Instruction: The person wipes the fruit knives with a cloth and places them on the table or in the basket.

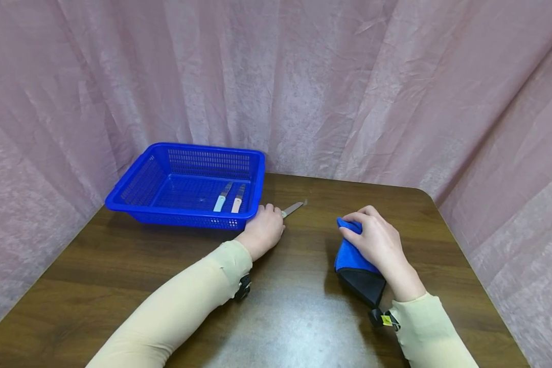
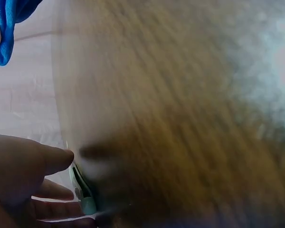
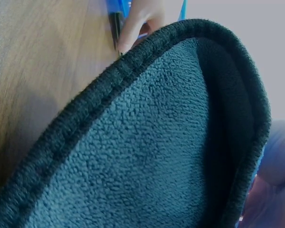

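Note:
My left hand (image 1: 263,231) is at the near right corner of the blue basket (image 1: 184,210) and grips a small knife (image 1: 292,208). Its blade points away to the right, past the fingers. In the left wrist view, the pale green handle (image 2: 87,204) shows between the thumb and fingers. Farther right, my right hand (image 1: 378,240) pinches a folded blue cloth (image 1: 351,255) between thumb and fingers. The cloth hangs toward me, with a dark grey part (image 1: 363,283) at its lower end. Close up, its fuzzy face and dark stitched edge (image 3: 133,71) fill much of the right wrist view.
Two more small knives lie side by side in the basket, one with a light blue handle (image 1: 219,203) and one with a pink handle (image 1: 236,205). The wooden table (image 1: 276,306) ends at a pink curtain (image 1: 303,92) behind and at both sides.

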Available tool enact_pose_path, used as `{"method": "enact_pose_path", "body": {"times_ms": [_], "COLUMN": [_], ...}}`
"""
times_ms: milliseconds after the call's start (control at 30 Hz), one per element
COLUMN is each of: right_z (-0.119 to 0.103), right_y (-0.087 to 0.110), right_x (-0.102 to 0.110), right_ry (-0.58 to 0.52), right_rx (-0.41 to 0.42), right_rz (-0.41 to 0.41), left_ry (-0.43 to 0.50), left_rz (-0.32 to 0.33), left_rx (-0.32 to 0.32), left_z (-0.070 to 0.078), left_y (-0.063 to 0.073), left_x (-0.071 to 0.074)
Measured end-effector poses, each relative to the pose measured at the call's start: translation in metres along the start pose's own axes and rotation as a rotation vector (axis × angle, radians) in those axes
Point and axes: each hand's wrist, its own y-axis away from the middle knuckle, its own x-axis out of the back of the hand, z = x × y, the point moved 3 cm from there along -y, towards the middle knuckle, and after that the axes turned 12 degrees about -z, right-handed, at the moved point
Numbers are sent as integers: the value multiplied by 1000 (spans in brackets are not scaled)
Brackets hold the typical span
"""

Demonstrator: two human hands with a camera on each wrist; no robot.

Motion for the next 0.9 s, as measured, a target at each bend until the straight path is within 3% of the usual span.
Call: {"method": "enact_pose_path", "body": {"times_ms": [267,567,900], "right_z": [0,0,1], "right_y": [0,2,1], "right_x": [-1,-2,-2], "right_ry": [-2,0,-5], "right_rx": [0,-5,-4], "right_rz": [0,-2,-6], "left_ry": [-37,72,45], "left_rz": [-26,-26,-40], "left_rx": [-11,-1,-9], "left_z": [0,3,5], "left_y": [-4,-5,-3], "left_x": [-1,1,8]}}
